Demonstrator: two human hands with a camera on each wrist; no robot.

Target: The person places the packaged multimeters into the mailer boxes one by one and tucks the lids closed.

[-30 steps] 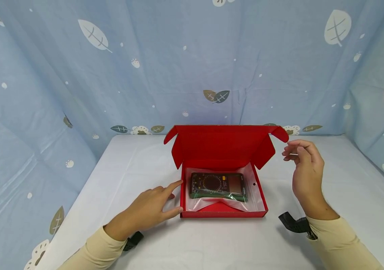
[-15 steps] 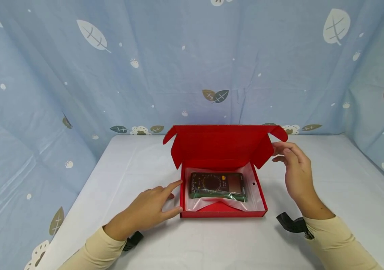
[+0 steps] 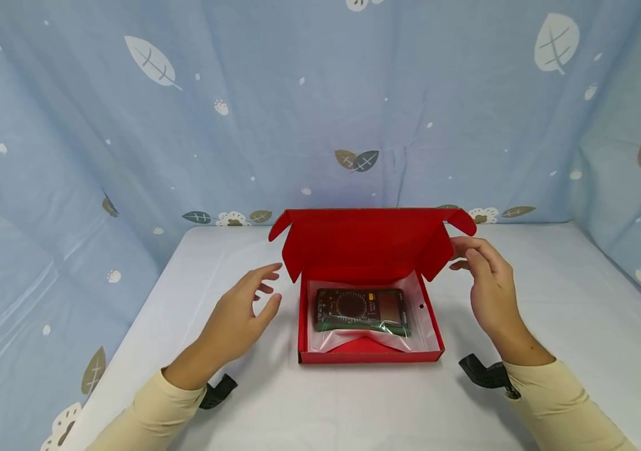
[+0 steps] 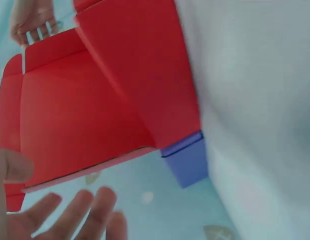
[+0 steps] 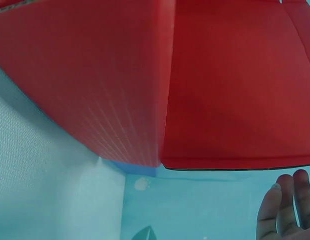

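A red cardboard box point(image 3: 371, 358) stands on the table with its lid point(image 3: 365, 238) raised at the back, side flaps folded out. Inside lies a black multimeter point(image 3: 351, 305) with a green edge, in a clear plastic bag point(image 3: 423, 332). My left hand point(image 3: 233, 322) is in the air left of the box, fingers loosely extended beside the lid's left flap. My right hand point(image 3: 492, 288) is at the lid's right flap, its fingertips partly hidden behind it. In the right wrist view, the fingers point(image 5: 286, 210) are nearly straight, just off the lid's edge.
The table point(image 3: 332, 407) has a white cover. A blue leaf-patterned curtain point(image 3: 275, 113) hangs behind and along both sides. A blue-violet surface point(image 4: 187, 160) shows beyond the box in the left wrist view. Black wrist mounts point(image 3: 486, 373) stick out below the sleeves.
My left hand has let go of the box's left wall and moved up and back toward the lid. My right hand has moved left to the right flap. The box stays put.
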